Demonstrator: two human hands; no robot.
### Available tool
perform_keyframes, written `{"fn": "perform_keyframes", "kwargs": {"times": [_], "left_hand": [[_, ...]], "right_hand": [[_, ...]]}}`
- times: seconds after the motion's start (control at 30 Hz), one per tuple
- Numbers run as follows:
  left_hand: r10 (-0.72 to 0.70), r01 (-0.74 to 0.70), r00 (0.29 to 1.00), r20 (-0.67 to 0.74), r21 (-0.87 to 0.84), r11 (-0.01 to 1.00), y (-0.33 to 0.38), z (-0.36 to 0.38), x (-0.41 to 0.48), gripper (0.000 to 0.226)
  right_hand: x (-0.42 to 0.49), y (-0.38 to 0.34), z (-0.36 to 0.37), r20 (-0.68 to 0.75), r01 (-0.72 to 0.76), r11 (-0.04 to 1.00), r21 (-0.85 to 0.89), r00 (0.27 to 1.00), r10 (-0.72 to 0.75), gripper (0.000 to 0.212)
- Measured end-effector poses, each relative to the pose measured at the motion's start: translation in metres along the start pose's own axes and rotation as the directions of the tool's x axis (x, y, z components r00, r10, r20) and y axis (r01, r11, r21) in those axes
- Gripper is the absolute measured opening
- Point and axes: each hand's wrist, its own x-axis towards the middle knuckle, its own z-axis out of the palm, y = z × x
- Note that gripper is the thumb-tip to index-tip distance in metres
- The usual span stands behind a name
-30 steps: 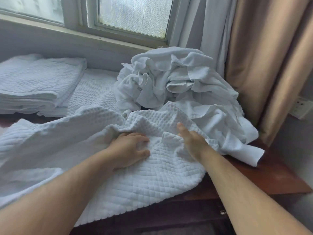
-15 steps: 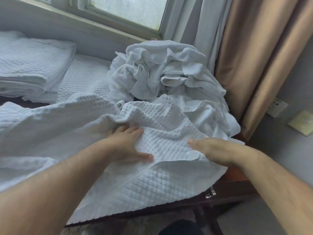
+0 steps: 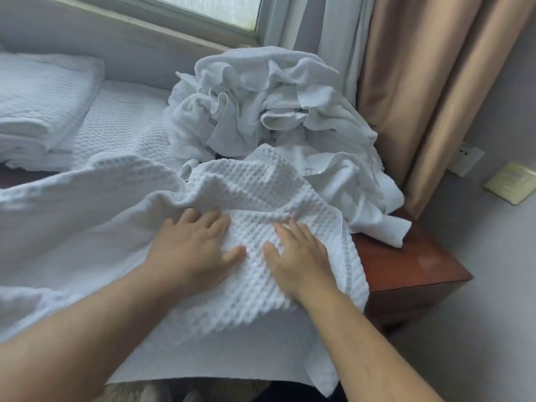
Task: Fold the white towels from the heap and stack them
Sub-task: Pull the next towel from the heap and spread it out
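A stack of folded white quilted towels [image 3: 43, 105] lies far left. The left hand [image 3: 194, 250] and right hand [image 3: 301, 262] press flat, fingers spread, on a white waffle-weave towel [image 3: 252, 198] draped over the reddish wooden table [image 3: 406, 265]. Behind it sits the crumpled heap of white towels [image 3: 261, 105], beside a tan curtain [image 3: 420, 82].

Left hand [image 3: 191, 250] and right hand [image 3: 298, 265] lie flat.
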Motion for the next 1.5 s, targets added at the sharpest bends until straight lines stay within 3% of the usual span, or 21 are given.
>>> {"fn": "perform_keyframes", "kwargs": {"times": [0.1, 0.2, 0.27, 0.33, 0.47, 0.53, 0.6, 0.67, 0.73, 0.77, 0.83, 0.9, 0.97, 1.03, 1.1, 1.17, 1.2, 1.23, 1.3, 1.33, 1.5], "left_hand": [[0.014, 0.011, 0.99, -0.141, 0.176, 0.984, 0.012, -0.013, -0.01, 0.059], [0.09, -0.047, 0.96, -0.267, 0.162, 0.986, 0.016, -0.019, -0.014, 0.038], [0.128, -0.111, 0.974, -0.189, 0.101, 0.989, 0.01, -0.01, -0.014, 0.042], [0.045, -0.047, 0.997, -0.064, -0.026, 0.999, 0.003, -0.006, -0.018, 0.059], [-0.05, 0.056, 0.998, -0.037, 0.195, 0.979, 0.0, -0.011, -0.025, 0.076], [-0.127, 0.136, 0.991, -0.052, 0.275, 0.952, 0.0, -0.02, -0.022, 0.072], [-0.169, 0.185, 0.982, -0.079, 0.315, 0.931, -0.003, -0.024, -0.016, 0.067], [-0.103, 0.126, 0.99, -0.1, 0.249, 0.96, -0.012, -0.018, -0.014, 0.061], [-0.006, 0.011, 0.997, -0.073, 0.066, 0.998, -0.022, -0.01, -0.015, 0.057], [0.022, -0.023, 0.999, -0.045, -0.001, 1.0, -0.026, -0.007, -0.015, 0.056], [0.036, -0.036, 0.999, 0.015, -0.038, 0.999, -0.029, -0.004, -0.011, 0.062], [0.024, -0.021, 0.998, 0.053, -0.051, 0.998, -0.028, -0.002, -0.007, 0.072], [0.028, -0.022, 0.997, 0.076, -0.071, 0.997, -0.029, 0.0, -0.002, 0.078], [0.039, -0.033, 0.994, 0.098, -0.064, 0.997, -0.032, 0.0, 0.003, 0.079], [0.056, -0.049, 0.993, 0.108, -0.065, 0.997, -0.033, 0.001, 0.012, 0.078], [0.079, -0.073, 0.99, 0.113, -0.056, 0.996, -0.03, 0.001, 0.022, 0.077], [0.086, -0.081, 0.99, 0.113, -0.047, 0.996, -0.028, 0.001, 0.027, 0.076], [0.09, -0.087, 0.989, 0.113, -0.039, 0.995, -0.027, 0.001, 0.032, 0.076], [0.103, -0.1, 0.988, 0.114, -0.03, 0.995, -0.025, 0.001, 0.04, 0.076], [0.113, -0.11, 0.987, 0.114, -0.029, 0.994, -0.025, 0.001, 0.044, 0.076], [0.157, -0.154, 0.981, 0.114, -0.033, 0.988, -0.024, 0.002, 0.061, 0.081]], "right_hand": [[-0.011, 0.013, -0.003, -0.19, 0.086, 0.995, 0.053, 0.979, -0.074, 0.036], [-0.02, 0.026, -0.012, -0.4, 0.021, 0.972, 0.236, 0.913, 0.078, 0.036], [-0.017, 0.032, -0.018, -0.357, -0.082, 0.983, 0.164, 0.924, 0.137, 0.021], [-0.01, 0.03, -0.018, -0.324, -0.129, 0.992, -0.012, 0.939, 0.118, 0.034], [-0.004, 0.018, -0.011, -0.214, -0.049, 0.993, -0.103, 0.976, 0.026, 0.06], [0.0, 0.013, -0.01, -0.135, 0.069, 0.995, -0.078, 0.988, -0.079, 0.055], [-0.001, 0.008, -0.012, -0.125, 0.263, 0.962, 0.068, 0.959, -0.253, 0.039], [-0.002, 0.01, -0.02, -0.296, 0.333, 0.927, 0.175, 0.915, -0.273, 0.032], [0.008, 0.027, -0.033, -0.523, 0.127, 0.988, 0.083, 0.85, -0.065, 0.026], [0.014, 0.036, -0.042, -0.502, -0.063, 0.996, 0.059, 0.86, 0.085, 0.037], [0.025, 0.048, -0.049, -0.224, -0.341, 0.938, 0.055, 0.912, 0.345, 0.064], [0.034, 0.053, -0.04, -0.068, -0.362, 0.93, 0.061, 0.928, 0.366, 0.062], [0.04, 0.053, -0.033, -0.14, -0.291, 0.949, 0.12, 0.942, 0.306, 0.035], [0.045, 0.054, -0.031, -0.297, -0.229, 0.902, 0.367, 0.89, 0.347, 0.032], [0.046, 0.059, -0.036, -0.49, -0.096, 0.765, 0.637, 0.716, 0.497, 0.035], [0.044, 0.068, -0.046, -0.593, -0.024, 0.701, 0.713, 0.513, 0.621, 0.036], [0.044, 0.075, -0.051, -0.591, -0.048, 0.699, 0.714, 0.495, 0.637, 0.037], [0.043, 0.08, -0.056, -0.559, -0.117, 0.72, 0.684, 0.551, 0.62, 0.04], [0.041, 0.085, -0.062, -0.381, -0.301, 0.812, 0.5, 0.765, 0.519, 0.052], [0.043, 0.084, -0.062, -0.283, -0.344, 0.843, 0.414, 0.831, 0.479, 0.058], [0.071, 0.061, -0.045, -0.149, -0.266, 0.852, 0.452, 0.919, 0.366, 0.075]]}}
